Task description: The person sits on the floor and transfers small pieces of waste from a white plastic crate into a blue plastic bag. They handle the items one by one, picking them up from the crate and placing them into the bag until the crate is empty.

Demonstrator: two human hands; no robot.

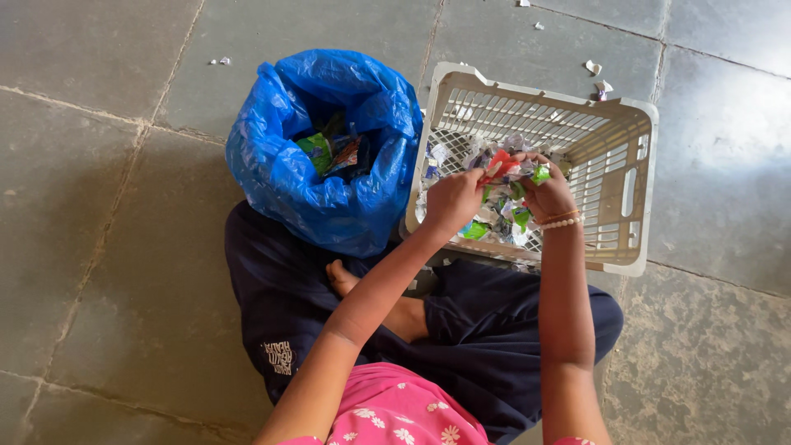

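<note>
Over the white plastic basket (626,206) of wrapper scraps (494,218), the left hand (451,200) and right hand (545,191) both pinch a red wrapper (500,162) between them, beside a blue bag (280,173).

Wore pink floral top (395,412), dark navy trousers (486,330); bead bracelet and bangle (560,220) circled right wrist; feet bare.

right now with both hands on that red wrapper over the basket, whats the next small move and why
Probably carry the red wrapper left to the open blue bag: both the left hand and right hand pinch it above the basket, and the bag already holds similar wrappers.
</note>
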